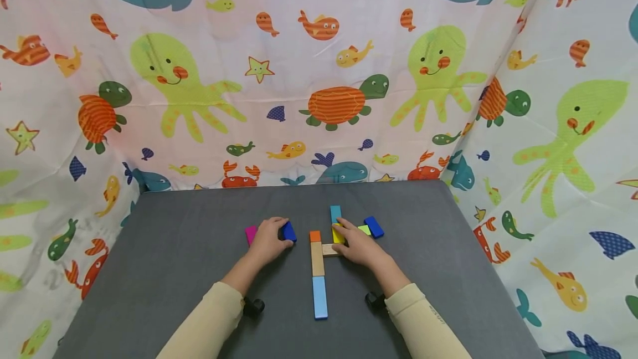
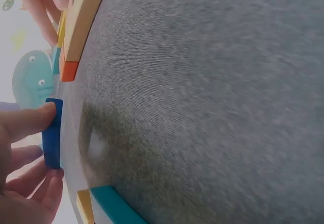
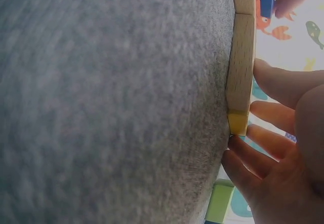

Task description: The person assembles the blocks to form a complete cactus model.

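Note:
My left hand (image 1: pixel 269 241) pinches a dark blue block (image 2: pixel 52 138) between thumb and fingertips, to the left of a row of blocks. In that row, an orange block (image 1: pixel 315 236), a plain wooden block (image 1: pixel 317 259) and a light blue block (image 1: pixel 320 298) lie end to end. A second wooden block (image 1: pixel 330 250) branches off to the right. At its end lies a yellow block (image 3: pixel 238 123), with a teal block (image 1: pixel 335 214) beyond it. My right hand (image 1: pixel 361 245) touches these pieces, its thumb by the wooden block and its extended fingertips at the yellow one.
A magenta block (image 1: pixel 251 234) lies left of my left hand. Beyond my right hand are a green block (image 1: pixel 365 230) and another blue block (image 1: pixel 374 226). The left wrist view shows a teal piece (image 2: pixel 116 206) near the left hand. A patterned curtain (image 1: pixel 279 126) hangs behind the grey table (image 1: pixel 199 220).

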The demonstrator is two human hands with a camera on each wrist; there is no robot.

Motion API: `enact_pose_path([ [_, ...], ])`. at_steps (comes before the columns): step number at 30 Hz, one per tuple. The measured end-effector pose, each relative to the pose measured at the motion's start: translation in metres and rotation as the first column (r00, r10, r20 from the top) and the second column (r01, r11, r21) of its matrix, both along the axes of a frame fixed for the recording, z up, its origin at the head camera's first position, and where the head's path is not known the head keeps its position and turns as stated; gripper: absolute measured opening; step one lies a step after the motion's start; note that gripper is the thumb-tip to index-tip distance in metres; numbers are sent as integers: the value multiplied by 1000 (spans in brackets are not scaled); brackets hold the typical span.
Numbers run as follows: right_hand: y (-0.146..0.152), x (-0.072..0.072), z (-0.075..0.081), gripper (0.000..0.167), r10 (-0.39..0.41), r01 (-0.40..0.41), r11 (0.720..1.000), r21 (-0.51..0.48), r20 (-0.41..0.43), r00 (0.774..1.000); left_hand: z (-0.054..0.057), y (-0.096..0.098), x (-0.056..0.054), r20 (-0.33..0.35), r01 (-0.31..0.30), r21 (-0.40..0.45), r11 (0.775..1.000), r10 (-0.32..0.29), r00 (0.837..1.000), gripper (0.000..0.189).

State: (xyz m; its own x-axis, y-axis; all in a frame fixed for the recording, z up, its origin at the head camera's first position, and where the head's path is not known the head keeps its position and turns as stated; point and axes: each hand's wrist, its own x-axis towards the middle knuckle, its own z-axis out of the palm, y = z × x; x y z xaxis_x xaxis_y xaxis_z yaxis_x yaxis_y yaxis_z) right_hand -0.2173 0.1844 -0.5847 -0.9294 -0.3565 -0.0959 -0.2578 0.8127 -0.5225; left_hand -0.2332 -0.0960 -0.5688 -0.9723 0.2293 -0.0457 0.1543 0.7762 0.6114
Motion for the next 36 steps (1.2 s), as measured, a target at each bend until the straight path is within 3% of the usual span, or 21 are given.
enact_pose_path([
  [11,-1,0,1,62,13,-13,1000,0,-2,1000,-3,15,-19,54,-69,160,985,61,997,63],
  [22,0,-2,3,63,0,0,1000,30,6,1000,-4,42,-36,53,9,191,982,-20,998,64],
  [30,1,2,2,62,-9,9,1000,11,1,1000,-17,54,-39,63,45,185,982,-57,996,61],
  [36,0,1,-1,62,-9,9,1000,9,-3,1000,-20,55,-39,90,57,202,978,-76,993,62],
])
